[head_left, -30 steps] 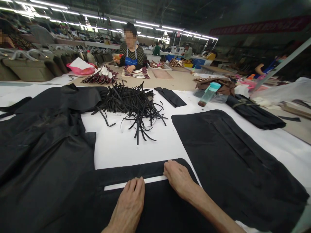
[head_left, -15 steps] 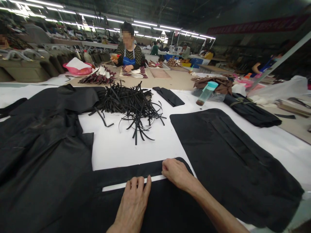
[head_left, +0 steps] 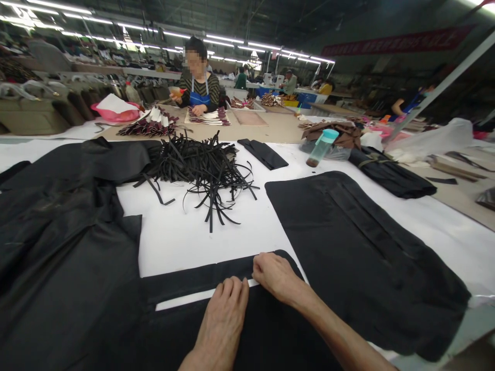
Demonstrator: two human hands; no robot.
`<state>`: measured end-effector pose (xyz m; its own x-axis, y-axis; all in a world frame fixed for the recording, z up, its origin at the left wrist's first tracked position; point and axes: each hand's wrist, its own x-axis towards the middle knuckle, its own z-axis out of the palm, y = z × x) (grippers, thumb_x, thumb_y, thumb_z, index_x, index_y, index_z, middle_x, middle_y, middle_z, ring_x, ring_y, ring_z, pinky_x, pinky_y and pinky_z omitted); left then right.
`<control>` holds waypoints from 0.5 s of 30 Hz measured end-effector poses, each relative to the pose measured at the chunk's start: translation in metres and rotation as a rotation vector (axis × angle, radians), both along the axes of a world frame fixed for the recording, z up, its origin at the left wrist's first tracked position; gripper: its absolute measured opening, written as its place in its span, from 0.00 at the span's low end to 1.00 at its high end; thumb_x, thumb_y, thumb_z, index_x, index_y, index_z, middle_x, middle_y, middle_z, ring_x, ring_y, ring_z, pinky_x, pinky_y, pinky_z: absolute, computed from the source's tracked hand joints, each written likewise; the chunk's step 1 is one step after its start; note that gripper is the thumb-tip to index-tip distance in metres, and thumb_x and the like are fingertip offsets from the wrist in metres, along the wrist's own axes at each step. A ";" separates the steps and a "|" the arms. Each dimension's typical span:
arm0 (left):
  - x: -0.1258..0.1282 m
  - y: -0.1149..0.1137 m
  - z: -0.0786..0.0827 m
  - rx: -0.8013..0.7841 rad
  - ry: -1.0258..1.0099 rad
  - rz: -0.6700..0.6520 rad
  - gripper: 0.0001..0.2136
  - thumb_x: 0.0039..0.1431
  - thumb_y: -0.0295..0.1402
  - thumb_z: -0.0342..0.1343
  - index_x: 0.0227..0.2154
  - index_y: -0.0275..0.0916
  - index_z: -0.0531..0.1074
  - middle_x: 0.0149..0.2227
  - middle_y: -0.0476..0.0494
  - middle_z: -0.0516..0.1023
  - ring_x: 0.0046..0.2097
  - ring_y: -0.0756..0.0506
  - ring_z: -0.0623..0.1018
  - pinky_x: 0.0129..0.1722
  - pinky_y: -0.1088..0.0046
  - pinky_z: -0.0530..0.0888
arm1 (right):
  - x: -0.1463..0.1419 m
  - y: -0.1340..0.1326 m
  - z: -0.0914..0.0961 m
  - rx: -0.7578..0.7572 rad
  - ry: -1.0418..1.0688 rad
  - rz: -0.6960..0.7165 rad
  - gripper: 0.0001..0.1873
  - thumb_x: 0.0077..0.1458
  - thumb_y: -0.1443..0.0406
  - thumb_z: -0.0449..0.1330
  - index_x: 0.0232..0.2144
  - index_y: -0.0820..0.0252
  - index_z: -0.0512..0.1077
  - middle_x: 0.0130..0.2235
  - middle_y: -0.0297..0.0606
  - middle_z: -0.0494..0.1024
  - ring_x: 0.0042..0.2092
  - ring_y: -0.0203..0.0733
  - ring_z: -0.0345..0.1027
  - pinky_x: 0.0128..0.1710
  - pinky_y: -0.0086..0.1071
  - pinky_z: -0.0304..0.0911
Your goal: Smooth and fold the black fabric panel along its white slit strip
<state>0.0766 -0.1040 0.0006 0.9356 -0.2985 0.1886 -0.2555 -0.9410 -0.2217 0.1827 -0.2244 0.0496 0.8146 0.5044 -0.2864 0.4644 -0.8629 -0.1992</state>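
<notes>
both hands lie flat: left hand [head_left: 223,318] and right hand [head_left: 275,276] press the black fabric panel [head_left: 247,330]; its white slit [head_left: 185,300] stays open toward 9 o'clock.

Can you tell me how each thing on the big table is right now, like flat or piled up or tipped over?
left hand: flat on the black fabric piece, fingers together
right hand: pressing the folded edge, fingers bent
black fabric piece: lying flat, top edge folded over, white slit showing
black panel: spread flat
black straps: loose tangled pile
water bottle: leaning, cap on
black fabric stack: rumpled heap
</notes>
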 end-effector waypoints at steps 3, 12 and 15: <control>0.004 0.001 0.003 -0.072 0.065 0.016 0.19 0.57 0.26 0.48 0.52 0.41 0.64 0.40 0.40 0.70 0.39 0.43 0.69 0.36 0.68 0.70 | 0.003 -0.007 -0.004 0.074 0.027 0.036 0.11 0.53 0.77 0.58 0.23 0.61 0.71 0.26 0.35 0.72 0.32 0.43 0.67 0.28 0.28 0.51; 0.005 -0.001 0.005 -0.098 0.107 0.047 0.19 0.59 0.28 0.47 0.54 0.44 0.62 0.42 0.39 0.70 0.41 0.42 0.69 0.37 0.67 0.70 | 0.011 -0.043 -0.007 0.302 0.095 0.120 0.16 0.49 0.80 0.63 0.31 0.57 0.64 0.26 0.21 0.64 0.31 0.34 0.60 0.28 0.22 0.49; 0.004 -0.005 0.005 -0.078 0.103 0.085 0.19 0.58 0.27 0.49 0.53 0.45 0.63 0.43 0.39 0.69 0.42 0.42 0.69 0.39 0.67 0.70 | 0.010 -0.042 -0.007 0.291 0.101 0.084 0.16 0.48 0.80 0.63 0.28 0.58 0.64 0.25 0.22 0.64 0.31 0.35 0.59 0.28 0.24 0.48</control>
